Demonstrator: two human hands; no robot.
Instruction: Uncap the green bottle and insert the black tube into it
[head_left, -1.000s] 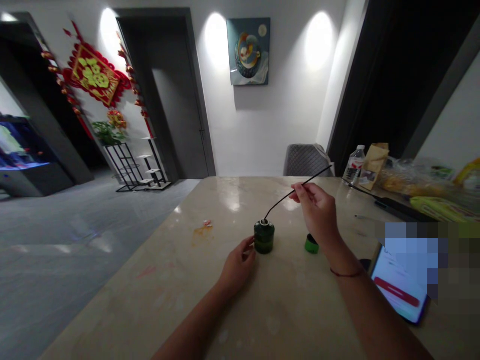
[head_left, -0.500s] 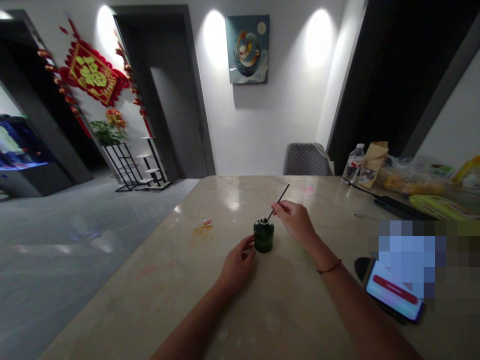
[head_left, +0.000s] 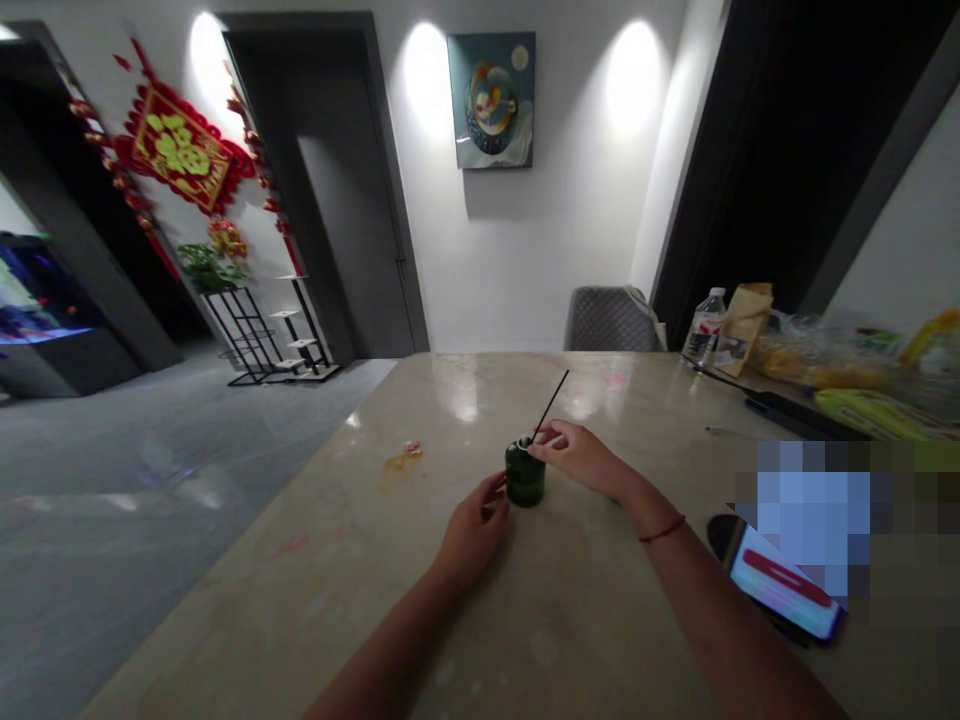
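A small dark green glass bottle (head_left: pixel 525 482) with a pale ring at its neck stands upright on the stone-topped table (head_left: pixel 300 600). My left hand (head_left: pixel 474 525) rests on the tabletop, its curled fingers against the bottle's left side. A thin black stick (head_left: pixel 553 401) slants up to the right from the bottle's mouth. Close to the neck, my right hand (head_left: pixel 574 452) pinches around the stick's lower part, with the fingertips near the rim. The stick's lower end is hidden.
To the right lie a lit phone (head_left: pixel 787 580), a long black device (head_left: pixel 795 415) with a cable, a plastic bottle (head_left: pixel 705 328), a paper bag (head_left: pixel 742 325) and plastic bags (head_left: pixel 817 350). Orange stains (head_left: pixel 401 465) mark the table at left. Behind stands a grey chair (head_left: pixel 611 320).
My right hand has slid down along the stick to the bottle's neck. The stick's top has shifted slightly left. My left hand and the bottle look nearly unchanged.
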